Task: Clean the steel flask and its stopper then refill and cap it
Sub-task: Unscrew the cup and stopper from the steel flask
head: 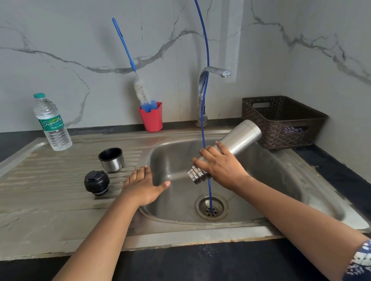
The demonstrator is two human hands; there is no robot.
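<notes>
**Steel flask tipped over the basin for draining**

The flask [239, 140] is gripped near its neck by the right hand [221, 166], with the fingers [209, 153] curled round the body. It is held tilted with the open mouth lowest, above the basin [270, 178] and short of the drain [211, 207]. The tilt is judged to be for emptying rinse water, though no stream can be made out.

The left hand [142, 185] is laid flat on the basin's left rim, fingers [141, 172] straight and together, thumb apart, nothing held. It is probably placed there as a brace.

The black stopper [97, 183] and the steel cup [111, 159] are set on the drainboard [41, 194] near that rim, within reach for washing. The water bottle [52, 123] is set at the drainboard's far left corner, presumably for the refill. The brush [141, 91] is stood in a red holder [152, 118] at the back edge of the desk [104, 130].
</notes>
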